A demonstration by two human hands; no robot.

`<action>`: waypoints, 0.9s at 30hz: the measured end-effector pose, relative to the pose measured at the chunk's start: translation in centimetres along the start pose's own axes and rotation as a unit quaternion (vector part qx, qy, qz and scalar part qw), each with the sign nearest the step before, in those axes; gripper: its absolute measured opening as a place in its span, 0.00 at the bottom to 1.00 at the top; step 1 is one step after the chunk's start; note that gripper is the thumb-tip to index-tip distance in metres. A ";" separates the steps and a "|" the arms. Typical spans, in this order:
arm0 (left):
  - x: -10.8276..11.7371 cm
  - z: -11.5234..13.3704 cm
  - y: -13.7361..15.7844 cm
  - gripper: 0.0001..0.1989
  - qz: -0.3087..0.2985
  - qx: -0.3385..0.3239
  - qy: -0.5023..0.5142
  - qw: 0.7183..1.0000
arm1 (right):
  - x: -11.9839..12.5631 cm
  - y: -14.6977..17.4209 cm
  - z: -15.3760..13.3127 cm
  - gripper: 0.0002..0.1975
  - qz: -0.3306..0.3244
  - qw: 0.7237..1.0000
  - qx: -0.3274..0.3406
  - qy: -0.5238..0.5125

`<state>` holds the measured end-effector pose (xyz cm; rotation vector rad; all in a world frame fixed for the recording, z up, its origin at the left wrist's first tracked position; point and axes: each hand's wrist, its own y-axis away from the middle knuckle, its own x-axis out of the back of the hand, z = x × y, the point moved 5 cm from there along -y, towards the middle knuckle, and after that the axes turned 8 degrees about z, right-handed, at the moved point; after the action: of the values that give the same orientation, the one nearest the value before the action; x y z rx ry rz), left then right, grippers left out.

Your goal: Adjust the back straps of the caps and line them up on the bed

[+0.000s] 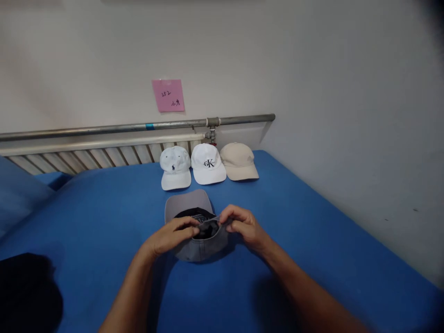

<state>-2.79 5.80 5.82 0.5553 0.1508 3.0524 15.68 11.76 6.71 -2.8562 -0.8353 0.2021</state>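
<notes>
A grey baseball cap [203, 249] rests on the blue surface with its brim turned towards the wall. Its dark inside shows through the opening on the near side. My left hand [175, 235] pinches the strap edge at the left of that opening, thumb and fingers close together. On the other side, my right hand [244, 226] grips the strap's right end between thumb and fingertips. Exactly how the strap ends are fastened is too small to tell.
Behind stand a pale cap [175, 162] with a small dark emblem, a white cap [207, 159] with black letters, and a beige cap [238, 157]. A radiator [104, 157], a metal pipe [121, 130] and a pink note [169, 95] are at the wall. A black item [29, 291] lies left on the blue sheet [104, 208].
</notes>
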 end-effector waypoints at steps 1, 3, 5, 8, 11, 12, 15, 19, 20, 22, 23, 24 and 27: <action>0.2 -0.3 0.1 0.12 0.007 0.006 0.018 1.000 | 0.0 0.0 -0.1 0.12 -0.011 1.000 -0.003 0.008; 0.6 -1.0 0.4 0.16 0.014 0.029 0.079 0.996 | 0.0 0.2 -0.5 0.16 -0.040 0.998 0.005 0.052; 0.7 -1.8 0.6 0.20 -0.003 0.060 0.148 0.987 | -0.1 0.3 -1.0 0.17 -0.059 0.991 0.039 0.111; 0.7 -2.4 0.9 0.17 -0.021 0.085 0.205 0.975 | -0.2 0.3 -1.6 0.16 -0.058 0.973 0.111 0.192; 0.6 -2.3 1.1 0.11 -0.040 0.079 0.237 0.967 | -0.1 0.0 -1.2 0.17 -0.035 0.946 0.162 0.278; 0.4 -2.2 1.2 0.10 -0.051 0.075 0.244 0.966 | -0.1 -0.2 -0.9 0.17 -0.030 0.937 0.169 0.305; -0.2 -1.6 1.3 0.08 -0.069 0.069 0.245 0.965 | -0.2 -0.3 -0.6 0.17 -0.026 0.913 0.178 0.367; -0.7 -1.3 1.2 0.06 -0.016 0.088 0.244 0.966 | -0.3 0.9 -3.3 0.15 0.107 0.886 0.264 0.365; -0.8 -1.3 1.2 0.06 -0.006 0.091 0.243 0.966 | -0.5 1.4 -4.0 0.13 0.144 0.883 0.284 0.346; -1.0 -1.2 1.1 0.07 0.005 0.093 0.242 0.966 | -1.7 2.1 -4.4 0.08 0.136 0.898 0.281 0.311; -1.1 -1.2 1.1 0.07 0.007 0.094 0.243 0.965 | -2.6 2.3 -4.1 0.06 0.099 0.908 0.270 0.306; -1.2 -1.2 1.1 0.07 0.008 0.094 0.244 0.965 | -3.4 2.4 -3.6 0.05 0.062 0.914 0.258 0.306; -1.4 -1.3 1.2 0.07 0.008 0.094 0.242 0.966 | -4.8 2.2 -1.7 0.04 0.010 0.927 0.220 0.303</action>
<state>-1.95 4.45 4.19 -0.2000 0.4510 3.1406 13.16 7.11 8.31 -2.2879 -0.5416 -0.4217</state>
